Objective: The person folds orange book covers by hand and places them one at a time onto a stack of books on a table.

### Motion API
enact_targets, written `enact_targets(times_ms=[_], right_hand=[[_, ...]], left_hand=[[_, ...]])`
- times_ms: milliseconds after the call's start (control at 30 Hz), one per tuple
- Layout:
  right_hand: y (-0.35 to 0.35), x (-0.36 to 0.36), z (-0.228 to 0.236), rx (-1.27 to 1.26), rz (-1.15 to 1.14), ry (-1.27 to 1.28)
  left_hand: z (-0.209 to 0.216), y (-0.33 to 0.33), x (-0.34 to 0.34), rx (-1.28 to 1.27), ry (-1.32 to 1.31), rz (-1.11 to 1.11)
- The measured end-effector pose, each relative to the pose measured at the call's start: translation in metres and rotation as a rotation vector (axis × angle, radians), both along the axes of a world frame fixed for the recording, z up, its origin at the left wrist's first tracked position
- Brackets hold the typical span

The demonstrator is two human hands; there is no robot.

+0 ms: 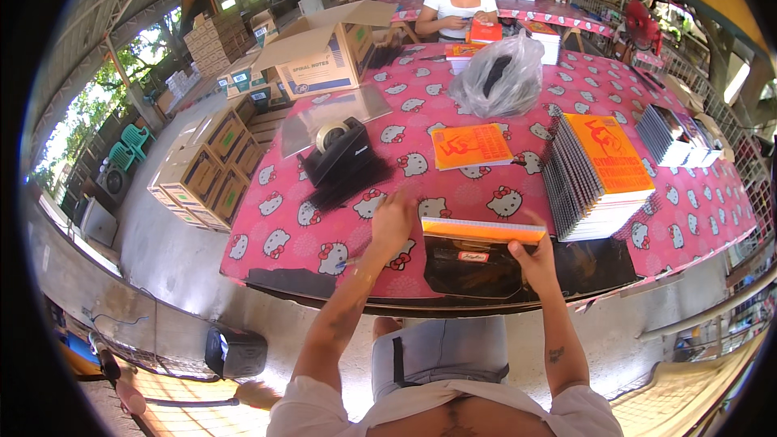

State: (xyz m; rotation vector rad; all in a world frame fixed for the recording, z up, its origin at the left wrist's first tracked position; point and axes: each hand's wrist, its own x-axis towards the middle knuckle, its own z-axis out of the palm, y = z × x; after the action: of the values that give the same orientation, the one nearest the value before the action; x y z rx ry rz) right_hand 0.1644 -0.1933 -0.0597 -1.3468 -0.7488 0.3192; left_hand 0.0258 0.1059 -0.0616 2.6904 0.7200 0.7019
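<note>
My right hand (534, 265) grips an orange-covered notebook (486, 230) at its right end, thumb on the near side. The notebook is tilted with its white page edge up, close to the table's front edge. My left hand (394, 222) is closed, fingers curled, left of the notebook; anything in it is hidden. Beyond that hand lies a bundle of thin black spiral coils (348, 186), beside a black tape dispenser (338, 152) with a tape roll. One orange notebook (472, 146) lies flat farther off. At right stands a stack of spiral-bound orange notebooks (600, 166).
A pink cat-patterned cloth (271, 226) covers the table. An open carton (324, 61) and a clear plastic bag (499, 77) with dark contents stand farther back. More spiral notebooks (672, 139) are at far right. Across the table, a person (461, 12) handles orange notebooks. Cartons (206, 166) stand at left.
</note>
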Motion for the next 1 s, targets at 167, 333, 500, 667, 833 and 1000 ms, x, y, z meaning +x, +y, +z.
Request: enact_targets(times_ms=[167,333,500,667,833,1000], right_hand=[[0.015,-0.039,0.087,-0.062,-0.401,-0.822],[0.078,-0.066,0.102,-0.217,-0.183,-1.086],[0.095,-0.052,0.081,-0.245,-0.111,-0.996],[0.097,-0.056,0.085,-0.291,-0.112,-0.993],[0.094,-0.055,0.089,-0.255,-0.086,-0.983],[0.095,-0.054,0.086,-0.256,-0.089,-0.955]], left_hand=[[0.002,0.019,0.014,-0.02,-0.334,-0.126],[0.074,-0.035,-0.038,-0.386,-0.504,-0.246],[0.084,-0.079,-0.067,-0.314,-0.447,-0.231],[0.065,-0.071,-0.062,-0.252,-0.557,-0.265],[0.062,-0.068,-0.058,-0.146,-0.543,-0.245],[0.074,-0.061,-0.061,-0.184,-0.378,-0.278]])
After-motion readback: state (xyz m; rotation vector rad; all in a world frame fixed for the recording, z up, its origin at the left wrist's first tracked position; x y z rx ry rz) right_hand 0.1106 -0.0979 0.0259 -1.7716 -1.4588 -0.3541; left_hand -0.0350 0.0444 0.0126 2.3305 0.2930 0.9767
